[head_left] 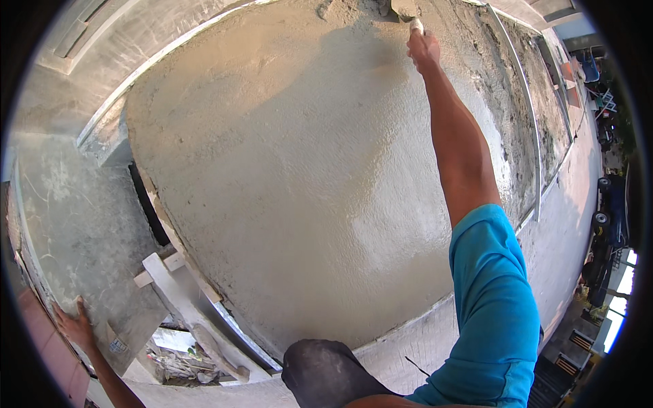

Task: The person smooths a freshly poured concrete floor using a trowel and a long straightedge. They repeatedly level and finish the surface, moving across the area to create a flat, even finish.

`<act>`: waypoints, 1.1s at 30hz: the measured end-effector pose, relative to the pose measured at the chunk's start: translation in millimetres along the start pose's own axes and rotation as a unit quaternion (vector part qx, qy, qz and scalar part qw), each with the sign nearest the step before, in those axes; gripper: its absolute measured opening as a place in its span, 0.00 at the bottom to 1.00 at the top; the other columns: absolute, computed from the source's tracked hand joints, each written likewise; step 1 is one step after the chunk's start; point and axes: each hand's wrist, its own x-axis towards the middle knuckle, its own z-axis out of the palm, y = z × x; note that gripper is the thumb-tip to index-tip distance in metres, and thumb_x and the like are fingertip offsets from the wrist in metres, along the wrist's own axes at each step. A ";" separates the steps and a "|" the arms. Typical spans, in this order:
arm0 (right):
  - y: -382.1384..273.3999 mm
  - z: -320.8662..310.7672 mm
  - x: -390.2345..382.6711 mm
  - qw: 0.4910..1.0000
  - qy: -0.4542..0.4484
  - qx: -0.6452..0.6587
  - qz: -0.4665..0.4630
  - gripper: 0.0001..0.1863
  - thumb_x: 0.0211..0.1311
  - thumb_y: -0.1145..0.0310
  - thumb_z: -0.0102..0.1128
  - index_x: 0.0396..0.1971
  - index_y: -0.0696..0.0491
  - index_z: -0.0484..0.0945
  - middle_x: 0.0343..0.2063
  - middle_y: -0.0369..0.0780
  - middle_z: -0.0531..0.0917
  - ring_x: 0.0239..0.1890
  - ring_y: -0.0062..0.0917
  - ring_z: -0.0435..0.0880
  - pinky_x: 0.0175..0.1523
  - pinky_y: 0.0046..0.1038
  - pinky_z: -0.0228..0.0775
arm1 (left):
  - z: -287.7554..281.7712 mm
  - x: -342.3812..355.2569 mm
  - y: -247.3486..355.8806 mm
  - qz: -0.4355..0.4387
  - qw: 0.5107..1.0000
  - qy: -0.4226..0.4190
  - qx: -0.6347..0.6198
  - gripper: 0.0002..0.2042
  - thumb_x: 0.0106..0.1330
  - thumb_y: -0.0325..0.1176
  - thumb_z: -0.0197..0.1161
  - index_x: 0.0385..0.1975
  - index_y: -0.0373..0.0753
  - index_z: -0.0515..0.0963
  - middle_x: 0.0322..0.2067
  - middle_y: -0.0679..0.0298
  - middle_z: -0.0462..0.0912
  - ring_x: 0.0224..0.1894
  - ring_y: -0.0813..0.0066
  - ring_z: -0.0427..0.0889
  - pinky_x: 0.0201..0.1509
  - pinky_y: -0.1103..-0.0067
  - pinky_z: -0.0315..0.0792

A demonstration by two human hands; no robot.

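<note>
My right hand [423,49] is stretched to the far edge of a wet grey cement surface [286,190], its fingers closed round the pale handle of a trowel [404,9]. The blade is cut off by the top of the picture, beside rough lumps of mortar [333,9]. At the lower left my left hand [73,325] rests with fingers spread at the edge of a grey concrete surface [81,231].
Wooden boards [173,292] border the cement's left side, near a dark gap [147,204] and rubble [183,364]. A thin strip [518,75] runs along the right side. Concrete walls stand upper left; a dark vehicle [609,211] is far right. My dark-clad knee [320,367] is below.
</note>
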 end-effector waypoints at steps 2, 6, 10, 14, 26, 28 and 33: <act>-13.5 13.2 -18.4 0.983 -0.073 0.155 0.065 0.21 0.70 0.50 0.50 0.51 0.50 0.73 0.28 0.36 0.78 0.22 0.18 0.73 0.22 0.26 0.62 | -0.9 -2.8 -11.9 0.022 0.999 0.031 -0.014 0.45 0.58 0.67 0.63 0.72 0.47 0.61 0.69 0.50 0.64 0.68 0.43 0.64 0.69 0.53 0.59; -44.4 24.2 -43.2 0.955 -0.130 0.253 0.082 0.17 0.72 0.51 0.48 0.47 0.49 0.72 0.27 0.35 0.76 0.20 0.20 0.71 0.22 0.27 0.62 | -8.2 -5.3 -1.5 -0.011 1.000 -0.009 0.009 0.45 0.59 0.66 0.64 0.72 0.48 0.60 0.70 0.52 0.63 0.69 0.44 0.63 0.69 0.53 0.60; -66.3 47.0 -75.1 0.949 -0.180 0.257 0.043 0.19 0.72 0.52 0.48 0.52 0.48 0.72 0.28 0.36 0.76 0.21 0.20 0.72 0.22 0.27 0.62 | -10.3 -5.8 3.5 -0.020 1.000 -0.009 -0.003 0.44 0.59 0.65 0.64 0.72 0.49 0.60 0.70 0.55 0.63 0.69 0.46 0.63 0.69 0.52 0.60; -94.6 80.0 -115.9 0.963 -0.170 0.208 -0.029 0.23 0.72 0.52 0.48 0.60 0.48 0.71 0.30 0.38 0.77 0.22 0.21 0.74 0.23 0.28 0.65 | -16.5 -4.3 13.5 -0.028 0.999 -0.028 0.009 0.44 0.60 0.65 0.63 0.73 0.49 0.60 0.69 0.56 0.64 0.68 0.47 0.63 0.68 0.52 0.60; -74.4 23.1 -94.7 0.948 -0.053 -0.240 -0.204 0.30 0.71 0.42 0.41 0.68 0.36 0.66 0.53 0.48 0.82 0.58 0.44 0.80 0.62 0.44 0.69 | -14.4 -4.0 10.5 -0.020 1.000 -0.012 0.004 0.45 0.59 0.66 0.63 0.73 0.49 0.60 0.69 0.55 0.64 0.68 0.48 0.64 0.68 0.54 0.61; -62.3 15.8 -64.3 0.977 -0.009 -0.183 -0.108 0.30 0.70 0.42 0.42 0.69 0.37 0.65 0.55 0.48 0.81 0.60 0.44 0.78 0.62 0.44 0.69 | -10.8 -2.5 6.7 -0.011 1.000 0.001 -0.002 0.44 0.60 0.66 0.63 0.73 0.49 0.60 0.69 0.55 0.64 0.68 0.48 0.64 0.68 0.53 0.61; -50.6 19.7 -24.9 0.983 0.014 -0.167 -0.076 0.31 0.70 0.42 0.43 0.69 0.37 0.65 0.60 0.46 0.78 0.64 0.41 0.75 0.65 0.45 0.65 | -10.0 -7.3 2.6 -0.005 1.000 0.007 -0.019 0.44 0.60 0.65 0.63 0.73 0.48 0.59 0.69 0.55 0.64 0.69 0.46 0.63 0.68 0.51 0.59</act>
